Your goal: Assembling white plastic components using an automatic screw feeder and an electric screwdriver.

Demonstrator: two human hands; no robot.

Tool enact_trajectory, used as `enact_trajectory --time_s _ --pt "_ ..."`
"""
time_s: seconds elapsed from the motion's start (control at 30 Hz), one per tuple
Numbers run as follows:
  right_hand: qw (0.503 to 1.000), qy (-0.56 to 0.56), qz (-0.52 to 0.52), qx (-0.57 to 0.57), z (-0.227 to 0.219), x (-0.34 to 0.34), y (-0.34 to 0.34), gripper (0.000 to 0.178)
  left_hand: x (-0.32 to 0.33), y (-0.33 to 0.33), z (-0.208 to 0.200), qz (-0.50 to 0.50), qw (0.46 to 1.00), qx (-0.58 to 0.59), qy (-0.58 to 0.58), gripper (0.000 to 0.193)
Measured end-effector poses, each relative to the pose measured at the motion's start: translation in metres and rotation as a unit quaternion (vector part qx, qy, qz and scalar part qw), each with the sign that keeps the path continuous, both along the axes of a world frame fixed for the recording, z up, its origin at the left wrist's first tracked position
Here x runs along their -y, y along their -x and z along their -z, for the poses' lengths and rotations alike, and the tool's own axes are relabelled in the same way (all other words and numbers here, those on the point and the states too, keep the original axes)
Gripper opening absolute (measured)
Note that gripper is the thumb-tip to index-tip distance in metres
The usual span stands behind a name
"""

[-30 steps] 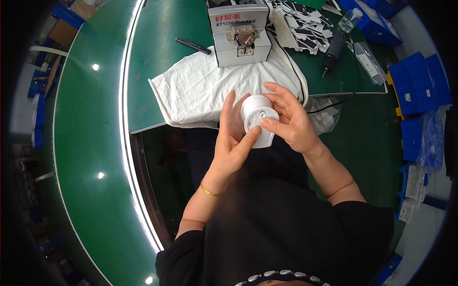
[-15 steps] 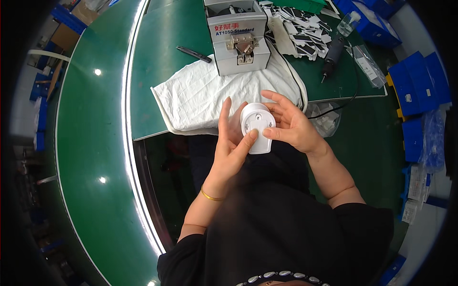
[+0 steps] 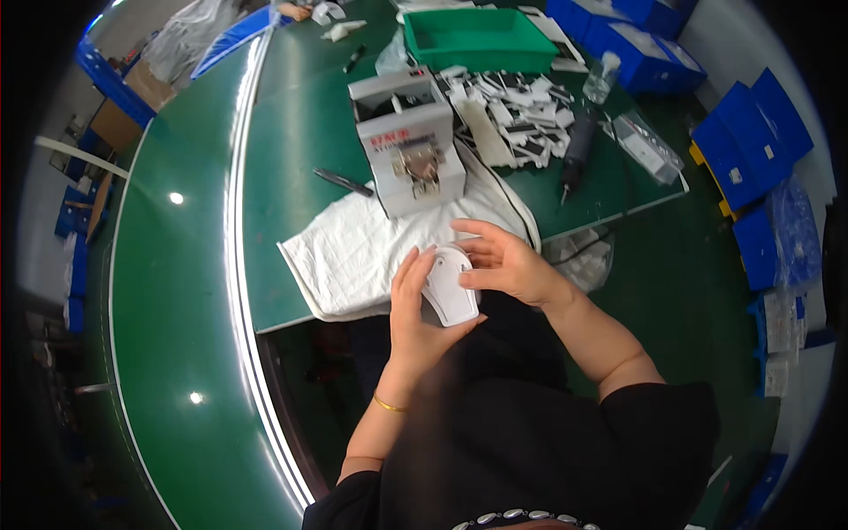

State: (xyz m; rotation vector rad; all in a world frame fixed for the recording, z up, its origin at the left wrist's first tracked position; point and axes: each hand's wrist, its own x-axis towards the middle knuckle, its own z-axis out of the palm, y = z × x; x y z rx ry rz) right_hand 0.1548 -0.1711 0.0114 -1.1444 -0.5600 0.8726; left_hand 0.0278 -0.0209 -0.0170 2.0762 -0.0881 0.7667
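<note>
Both hands hold a white plastic housing (image 3: 452, 296), rounded at the top and narrowing toward the bottom, above the near edge of the table. A raised rim runs round the face turned toward me, and small holes show near its top. My left hand (image 3: 417, 322) is closed on its left side and lower edge, the thumb under the bottom end. My right hand (image 3: 512, 267) grips the upper right side, thumb on the face and fingers behind. Just beyond the hands lies a white cloth (image 3: 353, 252), and on it stands a boxy white machine (image 3: 415, 168) with a metal mechanism.
A black pen-like tool (image 3: 343, 182) lies left of the machine. To its right are a pile of white and black pieces (image 3: 521, 115), a dark electric screwdriver (image 3: 579, 155) and a clear bottle (image 3: 602, 79). A green tray (image 3: 481, 40) sits behind; blue bins (image 3: 751, 132) stand at right.
The view has shifted, showing more of the table's far side. The housing has been turned and tilted in my hands. My left thumb has moved from its face to its lower end.
</note>
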Motion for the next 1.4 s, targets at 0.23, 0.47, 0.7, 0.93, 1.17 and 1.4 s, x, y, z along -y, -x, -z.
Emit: enact_trajectory --time_s 0.23,0.47,0.7,0.93,1.17,1.4 --pt "0.677 0.367 0.510 0.383 0.019 0.072 -0.172 0.066 -0.017 -0.016 0.018 -0.050 0.997 -0.050 0.043 0.094" --pt "0.737 0.478 0.428 0.214 0.050 0.114 -0.256 0.053 -0.020 -0.018 0.022 -0.044 0.998 -0.048 0.001 0.084" --pt "0.915 0.026 0.397 -0.059 0.030 0.112 -0.224 0.031 -0.025 -0.016 0.027 -0.019 0.999 -0.039 0.011 0.074" --pt "0.929 -0.246 0.276 0.031 -0.056 0.022 -0.160 0.057 -0.023 -0.020 0.027 -0.035 0.999 -0.032 -0.013 0.071" --pt "0.933 -0.206 0.188 0.228 -0.106 -0.067 -0.112 0.058 -0.024 -0.022 0.027 -0.042 0.998 -0.041 -0.005 0.069" --pt "0.922 -0.081 0.170 0.337 -0.108 -0.092 -0.100 0.058 -0.025 -0.021 0.030 -0.035 0.999 -0.039 -0.007 0.067"
